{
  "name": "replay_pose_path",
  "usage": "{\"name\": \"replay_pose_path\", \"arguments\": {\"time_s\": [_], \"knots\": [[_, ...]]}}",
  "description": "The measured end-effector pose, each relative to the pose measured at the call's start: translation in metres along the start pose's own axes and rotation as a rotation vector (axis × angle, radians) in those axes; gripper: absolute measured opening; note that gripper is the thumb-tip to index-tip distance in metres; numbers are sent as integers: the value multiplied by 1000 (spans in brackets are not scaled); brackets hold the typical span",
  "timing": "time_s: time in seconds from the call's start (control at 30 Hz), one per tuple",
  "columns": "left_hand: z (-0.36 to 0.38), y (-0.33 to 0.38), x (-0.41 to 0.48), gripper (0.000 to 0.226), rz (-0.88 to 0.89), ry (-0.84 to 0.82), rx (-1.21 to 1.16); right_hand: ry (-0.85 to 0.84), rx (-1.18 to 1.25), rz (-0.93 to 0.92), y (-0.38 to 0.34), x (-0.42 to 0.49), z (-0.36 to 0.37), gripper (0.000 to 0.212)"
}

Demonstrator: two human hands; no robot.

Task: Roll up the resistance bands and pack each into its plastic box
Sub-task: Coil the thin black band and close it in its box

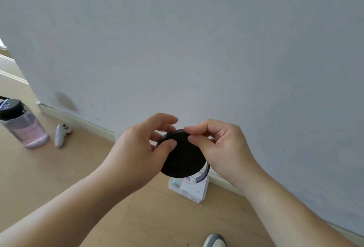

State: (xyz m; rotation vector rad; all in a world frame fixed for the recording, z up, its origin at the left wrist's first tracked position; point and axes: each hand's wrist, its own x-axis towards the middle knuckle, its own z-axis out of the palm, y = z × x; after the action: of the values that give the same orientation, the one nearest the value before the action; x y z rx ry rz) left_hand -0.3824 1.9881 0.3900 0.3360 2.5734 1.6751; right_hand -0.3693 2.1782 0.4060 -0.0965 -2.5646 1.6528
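Band roll (182,158): a black band wound into a flat disc, held in the air in the middle of the scene, just above the box.
Loose tail (203,175): a short end hangs off the roll's lower right edge, not yet wound in.
Left hand (137,148): grips the roll, thumb on its near face and fingers curled behind.
Right hand (220,146): pinches the top rim between thumb and forefinger.
Box (189,187): clear plastic, on the floor by the wall.
Handling: probably light, soft and springy, so the coil may unwind if released.
Best hold: squeeze across both flat faces and trap the tail against the rim.
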Motion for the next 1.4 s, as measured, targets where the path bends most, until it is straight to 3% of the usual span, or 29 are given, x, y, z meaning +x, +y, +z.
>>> {"name": "replay_pose_path", "arguments": {"time_s": [0.17,0.33,0.43,0.53,0.67,0.83,0.93,1.23,1.4], "knots": [[-2,-2,-1,35,80,66,79,49,93,8,0,-1,2,16],[-7,-2,1,36,-5,212,-177,15,204,88,5,1,-4,21],[-5,-3,-1,30,-61,174,-220,79,175,60,7,1,-2,20],[-4,-3,-3,20,-95,73,-159,37,19,-2,8,-2,0,24],[-2,-2,-7,36,5,-33,-1,-25,-52,-61,3,-7,6,32],[-6,-7,-3,36,-2,42,24,71,89,-5,6,-1,4,12],[-7,-9,-1,34,-81,105,-105,113,148,60,12,3,0,10],[-4,-12,-6,31,-206,239,-374,75,293,169,20,6,18,24],[-16,-19,-3,14,-286,213,-285,14,155,80,12,8,38,38]]}}
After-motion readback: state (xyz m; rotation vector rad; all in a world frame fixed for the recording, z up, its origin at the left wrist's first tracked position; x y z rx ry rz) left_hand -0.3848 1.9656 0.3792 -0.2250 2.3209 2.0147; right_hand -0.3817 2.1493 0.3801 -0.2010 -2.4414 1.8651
